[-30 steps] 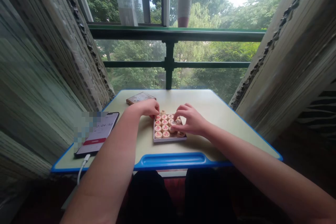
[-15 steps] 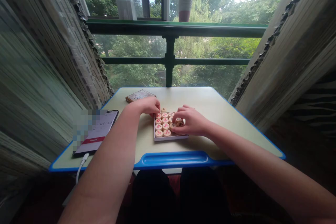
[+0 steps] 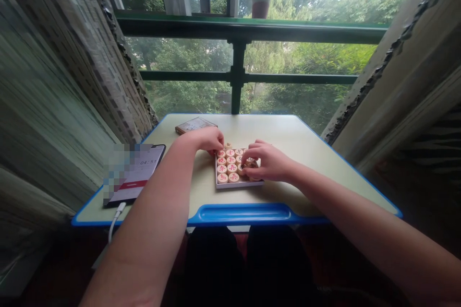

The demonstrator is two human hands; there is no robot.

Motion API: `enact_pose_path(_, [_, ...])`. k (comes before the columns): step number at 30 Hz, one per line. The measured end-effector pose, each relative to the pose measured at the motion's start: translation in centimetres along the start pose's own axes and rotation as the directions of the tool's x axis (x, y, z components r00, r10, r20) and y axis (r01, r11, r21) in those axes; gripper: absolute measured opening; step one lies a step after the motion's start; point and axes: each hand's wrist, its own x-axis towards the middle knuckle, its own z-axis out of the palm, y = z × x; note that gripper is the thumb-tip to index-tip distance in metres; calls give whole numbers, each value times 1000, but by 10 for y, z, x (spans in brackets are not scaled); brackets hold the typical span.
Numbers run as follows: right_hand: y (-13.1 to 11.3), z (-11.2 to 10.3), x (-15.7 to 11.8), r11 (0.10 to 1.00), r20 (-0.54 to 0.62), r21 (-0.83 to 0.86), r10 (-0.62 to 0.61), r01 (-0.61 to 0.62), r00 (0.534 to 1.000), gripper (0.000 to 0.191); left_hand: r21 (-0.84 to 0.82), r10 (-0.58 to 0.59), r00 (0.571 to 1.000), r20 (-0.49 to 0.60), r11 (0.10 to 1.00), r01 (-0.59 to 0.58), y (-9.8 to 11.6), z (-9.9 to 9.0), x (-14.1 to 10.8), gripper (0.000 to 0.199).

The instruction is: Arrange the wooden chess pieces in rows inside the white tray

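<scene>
A shallow white box (image 3: 239, 184) holds rows of round wooden xiangqi pieces (image 3: 233, 177), red characters on the left and dark ones toward the right. My left hand (image 3: 211, 140) is closed at the box's far left corner, its fingertips against the edge. Over the right side of the box, my right hand (image 3: 264, 160) curls thumb and fingers around a xiangqi piece (image 3: 252, 164) with a dark marking. That hand hides part of the right-hand rows. One loose xiangqi piece (image 3: 228, 145) lies just beyond the far edge of the box.
A flat box-like case (image 3: 196, 124) lies at the back left of the table (image 3: 306, 187). At the left edge rests a phone (image 3: 139, 177) showing a running timer, with a white cable (image 3: 115, 216) plugged in. A blue pen groove (image 3: 245, 212) runs along the front edge.
The whole view has shifted slightly, with the table a little higher and to the right. Both hands keep about the same places at the box; the right fingers have moved only slightly.
</scene>
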Motion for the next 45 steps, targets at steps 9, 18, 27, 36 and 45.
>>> enact_pose_path(9, [4,-4,-1,999,-40,38,-4,5,999,12,-18,-22,1000,3,1000,22,4,0,-4,13])
enact_pose_path(18, [73,-14,1,877,-210,-116,438,-467,874,24,-23,-40,999,9,999,41,9,0,-7,9])
enact_pose_path(27, [72,-16,-4,889,15,-99,451,-447,893,29,-137,41,997,65,990,-32,12,4,-9,14])
enact_pose_path(36, [79,0,-2,920,-163,-31,380,-390,910,18,120,132,963,-233,987,-107,11,2,-1,42])
enact_pose_path(45, [68,10,0,954,-253,105,297,-279,921,18,287,162,970,-181,952,-105,7,8,3,34])
